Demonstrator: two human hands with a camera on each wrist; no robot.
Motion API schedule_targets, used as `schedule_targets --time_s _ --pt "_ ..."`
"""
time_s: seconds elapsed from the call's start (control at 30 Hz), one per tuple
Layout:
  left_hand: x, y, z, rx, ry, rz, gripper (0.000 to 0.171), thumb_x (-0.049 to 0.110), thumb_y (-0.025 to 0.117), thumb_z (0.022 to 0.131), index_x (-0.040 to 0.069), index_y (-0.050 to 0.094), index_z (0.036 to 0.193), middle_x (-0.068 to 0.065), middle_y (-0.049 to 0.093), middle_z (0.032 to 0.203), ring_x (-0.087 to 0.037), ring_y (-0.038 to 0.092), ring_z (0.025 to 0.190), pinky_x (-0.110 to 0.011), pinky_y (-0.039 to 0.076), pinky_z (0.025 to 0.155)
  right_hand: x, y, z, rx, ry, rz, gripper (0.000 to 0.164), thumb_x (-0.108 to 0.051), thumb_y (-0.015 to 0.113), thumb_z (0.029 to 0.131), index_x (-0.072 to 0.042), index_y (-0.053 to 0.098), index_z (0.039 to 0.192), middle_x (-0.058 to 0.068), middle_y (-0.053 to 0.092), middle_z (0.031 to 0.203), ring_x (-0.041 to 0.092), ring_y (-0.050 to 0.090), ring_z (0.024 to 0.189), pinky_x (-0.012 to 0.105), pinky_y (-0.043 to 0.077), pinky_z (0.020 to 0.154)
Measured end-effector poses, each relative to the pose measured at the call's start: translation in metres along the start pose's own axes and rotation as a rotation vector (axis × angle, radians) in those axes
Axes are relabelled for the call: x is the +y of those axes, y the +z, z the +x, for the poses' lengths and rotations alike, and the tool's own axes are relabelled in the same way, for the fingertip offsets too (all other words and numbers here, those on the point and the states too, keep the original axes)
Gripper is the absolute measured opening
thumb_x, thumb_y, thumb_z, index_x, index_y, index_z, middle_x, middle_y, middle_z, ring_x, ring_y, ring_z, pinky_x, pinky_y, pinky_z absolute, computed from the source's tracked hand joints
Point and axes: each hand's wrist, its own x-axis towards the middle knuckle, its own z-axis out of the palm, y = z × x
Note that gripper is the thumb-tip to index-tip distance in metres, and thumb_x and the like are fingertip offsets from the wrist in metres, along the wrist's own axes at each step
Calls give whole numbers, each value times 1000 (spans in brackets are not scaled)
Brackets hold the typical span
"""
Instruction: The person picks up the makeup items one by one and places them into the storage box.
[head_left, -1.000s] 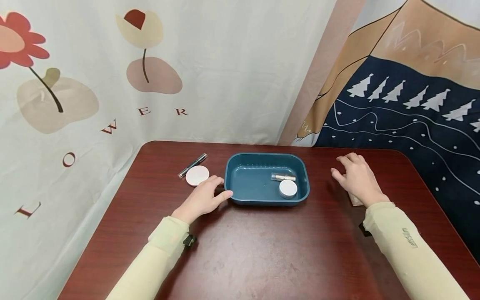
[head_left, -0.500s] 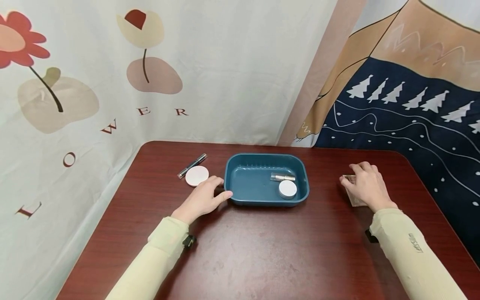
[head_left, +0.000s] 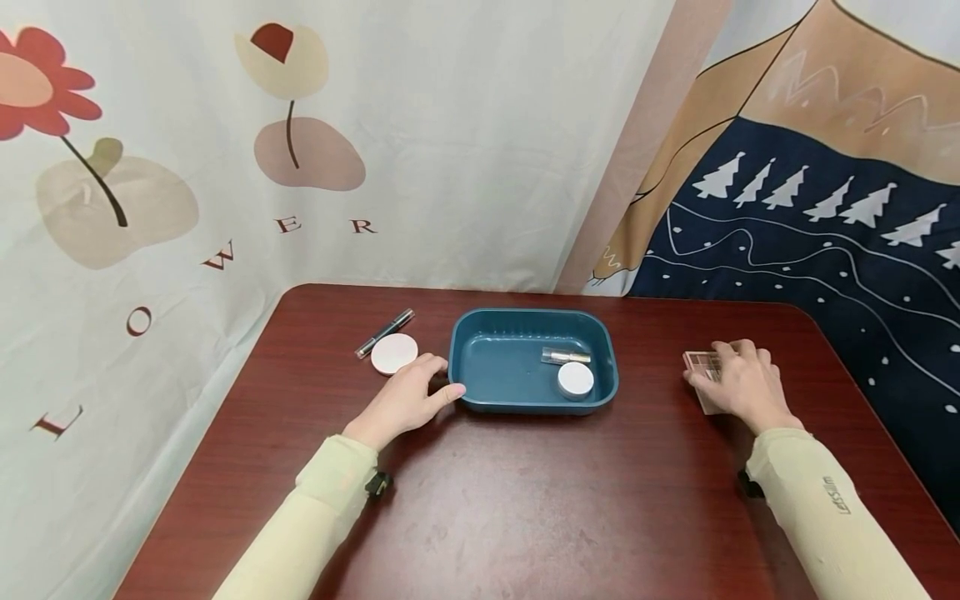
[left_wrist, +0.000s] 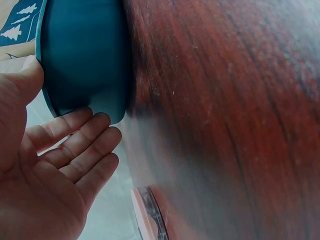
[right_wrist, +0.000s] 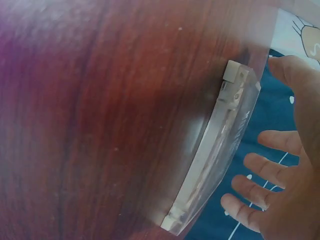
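My left hand (head_left: 405, 397) rests against the left end of a blue plastic tray (head_left: 510, 409), thumb at its near corner. In the left wrist view, relaxed fingertips meet the tray's outer wall (left_wrist: 90, 55). Over on the right, my right hand (head_left: 746, 389) hovers above a flat eyeshadow palette (head_left: 697, 362) with a clear lid, covering its right part. The right wrist view shows the palette (right_wrist: 212, 150) lying on the table, its edge towards the camera. There the right fingers (right_wrist: 267, 170) are spread and apart from it.
Inside the tray lie a small clear tube (head_left: 566, 357) and a white round jar (head_left: 575, 379). Left of the tray are a pale round compact (head_left: 394, 354) and a dark slim tube (head_left: 385, 334) with silvery ends. Printed curtains (head_left: 465, 167) hang behind the dark red table (head_left: 525, 500).
My right hand has moved slightly right and towards me over the palette, uncovering more of its left side. The left hand and the tray have stayed in place.
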Motion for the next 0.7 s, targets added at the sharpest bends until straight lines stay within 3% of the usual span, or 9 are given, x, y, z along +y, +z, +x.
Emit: schedule_targets --time_s 0.4,0.7 --pt "0 0 1 4 9 7 34 34 71 99 4 66 114 -9 65 111 -25 61 100 -46 52 94 5 5 -4 -60 131 -25 93 -54 72 89 16 37 139 47 34 129 62 40 102 74 40 79" --pt "0 0 0 7 8 -1 34 34 71 99 5 67 115 -12 66 113 -27 63 103 -47 52 96 6 4 -4 -97 163 -19 101 -58 70 89 20 34 141 47 36 122 60 41 96 73 43 78"
